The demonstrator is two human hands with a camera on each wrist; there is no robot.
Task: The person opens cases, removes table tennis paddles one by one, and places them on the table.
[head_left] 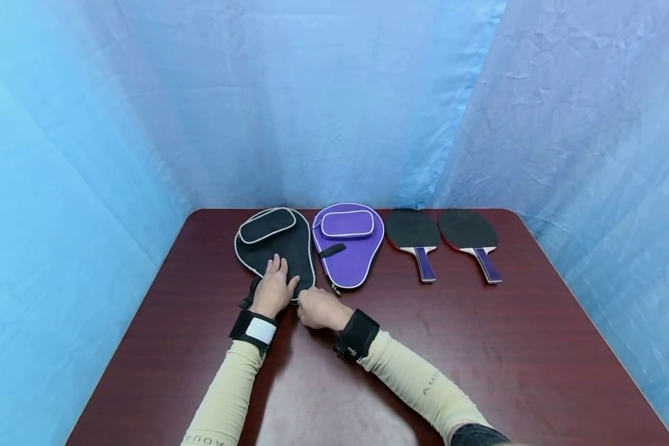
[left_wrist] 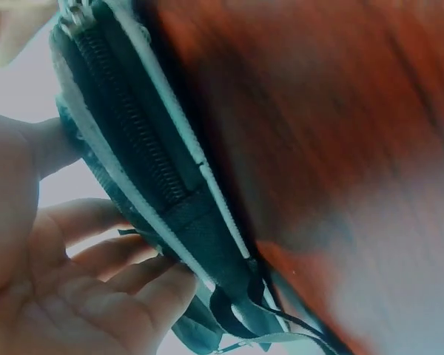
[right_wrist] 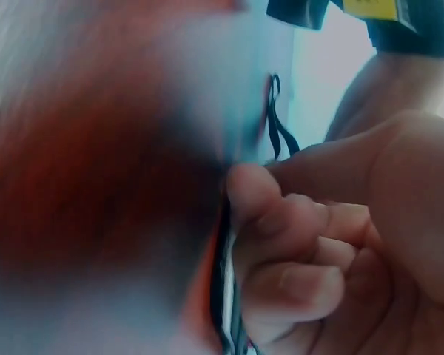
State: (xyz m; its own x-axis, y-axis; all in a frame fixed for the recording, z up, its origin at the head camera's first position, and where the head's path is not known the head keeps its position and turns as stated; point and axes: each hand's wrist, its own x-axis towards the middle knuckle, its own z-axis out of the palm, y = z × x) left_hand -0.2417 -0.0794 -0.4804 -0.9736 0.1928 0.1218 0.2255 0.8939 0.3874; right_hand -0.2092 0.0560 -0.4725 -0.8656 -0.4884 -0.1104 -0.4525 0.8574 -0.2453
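Observation:
A black table tennis paddle case (head_left: 275, 248) with white piping and a small front pocket lies on the table. My left hand (head_left: 275, 290) rests flat on its lower part, fingers stretched out. At the narrow end my right hand (head_left: 319, 308) has its fingers curled and pinches the zipper pull, mostly hidden by the fingers in the head view. The left wrist view shows the metal zipper slider (left_wrist: 75, 16) at the end of the case's side zipper (left_wrist: 133, 118). A black strap (left_wrist: 229, 318) hangs from that side.
To the right of the black case lies a purple paddle case (head_left: 348, 254) with a pocket and a zipper pull. Farther right are two black-faced paddles, one nearer (head_left: 412, 230) and one beyond it (head_left: 468, 230), with purple handles. Blue curtains (head_left: 323, 105) surround the dark red table (head_left: 513, 365).

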